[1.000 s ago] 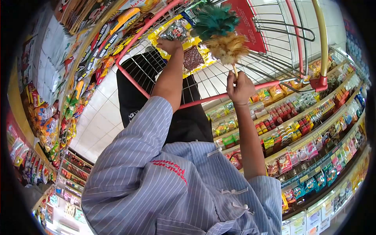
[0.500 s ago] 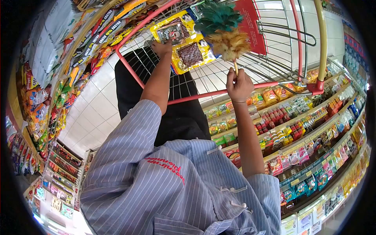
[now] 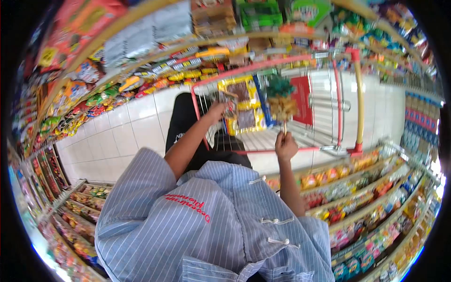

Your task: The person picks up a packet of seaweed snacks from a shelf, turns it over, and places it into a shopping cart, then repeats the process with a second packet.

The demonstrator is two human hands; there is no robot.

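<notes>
My left hand (image 3: 217, 113) is closed on a small dark packet (image 3: 229, 105), blurred and seen nearly edge-on. It is over the end of a shopping cart (image 3: 263, 152) with a red rim. Beside that packet, large yellow packages (image 3: 259, 123) with brown windows lie in the cart. The fingers of my right hand (image 3: 285, 146) are wrapped round the thin handle of a feather duster (image 3: 282, 107), by the cart's near rim. Its feathers are tan near the handle and teal at the tip, reaching over the cart.
A red panel (image 3: 303, 100) is in the cart, and a yellow push bar (image 3: 358, 101) crosses its right end. Shelves of snack packets (image 3: 183, 66) run along the far side. More stocked shelves (image 3: 347, 188) stand at the lower right, with pale floor tiles (image 3: 112, 136) at left.
The view has swung and blurred, showing more of the far shelves, with the cart smaller in it. The packet in my left hand has tilted from face-up towards edge-on. The duster stays in my right hand.
</notes>
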